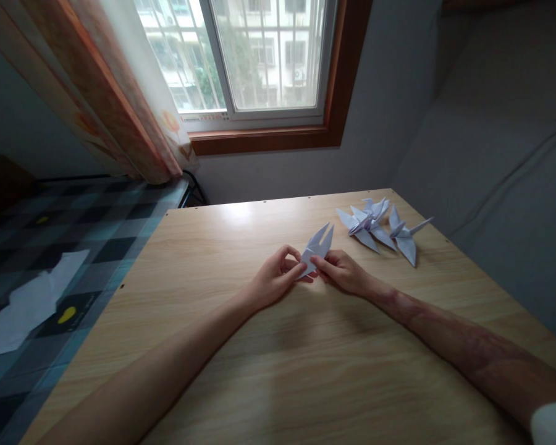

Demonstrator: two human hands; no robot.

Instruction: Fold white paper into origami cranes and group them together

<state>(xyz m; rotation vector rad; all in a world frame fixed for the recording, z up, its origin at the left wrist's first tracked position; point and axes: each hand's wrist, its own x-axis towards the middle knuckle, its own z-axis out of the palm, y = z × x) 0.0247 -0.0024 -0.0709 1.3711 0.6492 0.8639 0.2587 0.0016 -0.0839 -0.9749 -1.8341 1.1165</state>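
Note:
Between my two hands is a piece of folded white paper (319,246), held a little above the wooden table (204,253). Two narrow points of the paper stick up and lean to the right. My left hand (280,275) pinches its lower left side, thumb in front. On the lower right side, my right hand (343,271) grips the paper with its thumb on the near face. Some of the fingers are hidden behind the paper. Beyond my right hand lie several folded paper cranes (369,224), with one crane (403,235) at the right of the group.
Left of the table is a bed with a checked cover (120,210), and white paper sheets (37,303) lie on it. A window (269,55) with an orange curtain (134,93) is behind the table. A grey wall (505,136) borders the right side.

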